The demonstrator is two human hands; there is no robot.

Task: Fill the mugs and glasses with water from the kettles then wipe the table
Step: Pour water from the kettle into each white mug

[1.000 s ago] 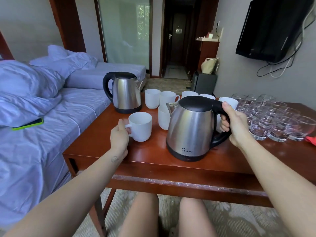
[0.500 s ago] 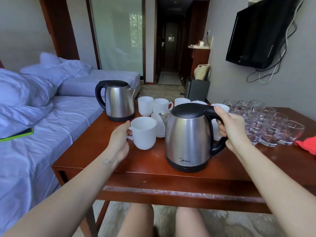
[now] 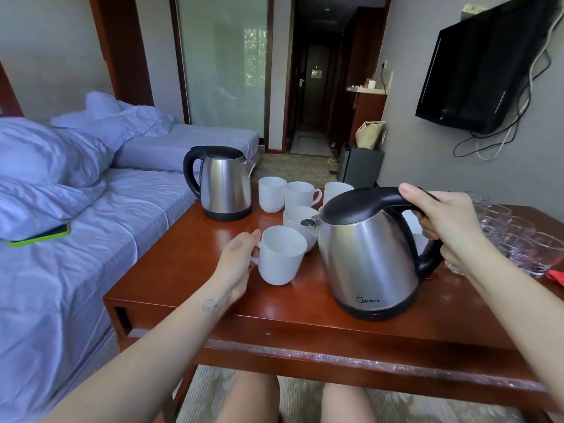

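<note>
**Spotter:** Since a second ago your near stainless-steel kettle with the black lid (image 3: 366, 261) has tipped over. Its spout now leans toward the plain white ceramic mug (image 3: 282, 257).

**Logger:** Noted. Grips?

**Spotter:** Your right grip (image 3: 448, 227) is curled round the kettle's black handle. Your left grip (image 3: 236, 261) holds the mug at its handle side. The mug is tilted, over the front left of the red-brown wooden desk (image 3: 183, 270).

**Logger:** Others?

**Spotter:** Second steel kettle (image 3: 224, 184) upright, far left. Spare white mugs (image 3: 271, 193) just beside it. Clear glasses (image 3: 525, 245) clustered on your right.
</note>
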